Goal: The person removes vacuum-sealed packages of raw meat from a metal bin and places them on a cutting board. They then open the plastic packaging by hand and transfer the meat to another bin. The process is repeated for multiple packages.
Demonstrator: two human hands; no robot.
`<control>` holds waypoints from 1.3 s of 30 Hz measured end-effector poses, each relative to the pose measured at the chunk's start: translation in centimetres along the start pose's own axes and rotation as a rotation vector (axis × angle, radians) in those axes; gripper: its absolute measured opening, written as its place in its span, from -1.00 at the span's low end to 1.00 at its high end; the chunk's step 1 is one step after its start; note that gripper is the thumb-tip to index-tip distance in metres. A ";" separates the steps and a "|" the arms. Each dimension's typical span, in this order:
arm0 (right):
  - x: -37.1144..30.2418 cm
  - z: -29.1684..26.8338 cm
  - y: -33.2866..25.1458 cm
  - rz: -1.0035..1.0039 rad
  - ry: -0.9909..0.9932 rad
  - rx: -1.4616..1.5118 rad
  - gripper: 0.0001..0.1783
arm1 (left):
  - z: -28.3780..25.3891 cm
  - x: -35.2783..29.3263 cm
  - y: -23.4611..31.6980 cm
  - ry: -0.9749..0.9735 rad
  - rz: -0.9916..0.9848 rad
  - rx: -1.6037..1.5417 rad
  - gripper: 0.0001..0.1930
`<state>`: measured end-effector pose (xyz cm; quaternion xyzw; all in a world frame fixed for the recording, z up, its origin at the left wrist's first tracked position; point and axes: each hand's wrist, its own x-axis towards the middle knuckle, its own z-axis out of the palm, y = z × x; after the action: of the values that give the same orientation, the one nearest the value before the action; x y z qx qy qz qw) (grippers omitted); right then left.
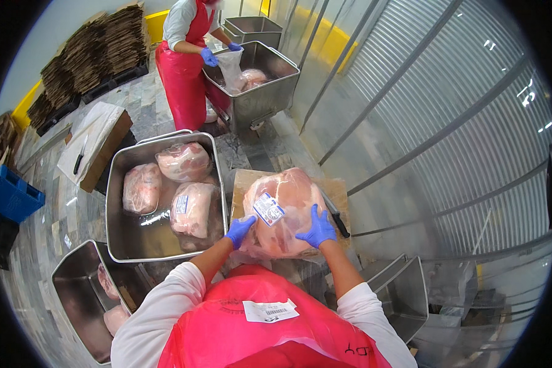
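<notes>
A large pale-pink cut of meat in a clear plastic bag [288, 184] lies on a light-brown board [241, 182] in front of me. A white and blue label [268, 209] is on its left part. My blue-gloved left hand [240, 231] grips the bag's near left side, its fingers partly hidden by the plastic. My right hand [318, 229], also gloved in blue, holds the right side, thumb pointing inward across the meat. Just right of the meat, a knife with a black handle [340, 224] rests on the board.
On my left stands a steel tub [109, 211] with several bagged meat pieces. Another steel bin [73, 288] is at lower left, a third [411, 294] at lower right. A co-worker in a red apron [184, 86] holds a plastic bag over a far bin [257, 104]. A second knife [80, 158] lies far left.
</notes>
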<state>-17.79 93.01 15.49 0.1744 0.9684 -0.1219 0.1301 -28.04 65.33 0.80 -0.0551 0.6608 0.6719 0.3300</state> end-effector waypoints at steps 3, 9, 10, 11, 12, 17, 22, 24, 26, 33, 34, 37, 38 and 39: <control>-0.3 -0.2 0.0 0.020 -0.030 0.025 0.45 | -1.1 -1.6 2.0 -0.130 -0.253 -0.011 -0.46; -0.6 -1.1 -1.1 0.030 -0.037 0.024 0.42 | -2.6 1.3 -3.2 -0.090 -0.131 -0.175 -0.43; -0.7 -1.0 -1.1 0.027 -0.032 0.018 0.42 | -2.9 2.0 -3.9 -0.078 -0.149 -0.136 -0.44; -0.7 -0.9 -1.1 0.024 -0.028 0.013 0.42 | -3.3 2.7 -4.5 -0.065 -0.168 -0.096 -0.45; -0.7 -0.8 -0.9 0.029 -0.024 0.006 0.43 | -3.1 3.0 -4.7 -0.060 -0.190 -0.056 -0.46; -0.5 -0.7 -1.3 0.024 -0.061 0.037 0.46 | -3.8 3.9 -5.4 0.065 -0.144 0.117 -0.46; -0.4 0.0 -0.1 0.025 -0.045 0.026 0.48 | -2.8 4.0 -4.4 0.186 -0.141 0.245 -0.50; 0.2 0.2 -0.6 0.004 -0.042 0.007 0.48 | -3.6 5.3 -5.6 0.203 -0.125 0.155 -0.56; 0.3 0.1 -1.0 0.021 -0.056 -0.003 0.49 | -4.5 6.0 -6.1 0.239 -0.071 0.154 -0.62; -0.1 -0.4 -0.1 0.020 -0.056 -0.053 0.50 | -2.5 3.1 -0.3 0.159 -0.308 -0.674 -0.78; 0.0 0.0 0.1 0.011 -0.038 -0.033 0.48 | -2.6 3.1 -0.3 0.194 -0.350 -0.754 -0.76; 0.2 1.0 0.6 -0.081 0.075 0.055 0.49 | -4.6 3.5 -3.2 0.066 -0.325 -0.889 -0.75; -0.3 1.4 0.7 -0.046 0.088 0.151 0.51 | -4.9 2.9 -3.1 0.042 -0.375 -0.848 -0.72; -0.7 1.5 0.8 -0.012 0.108 0.242 0.53 | -4.9 2.3 -2.8 0.015 -0.420 -0.810 -0.70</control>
<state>-16.54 93.13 14.11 0.1894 0.9533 -0.2289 0.0553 -30.19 61.38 -3.34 -0.3174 0.3214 0.7943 0.4062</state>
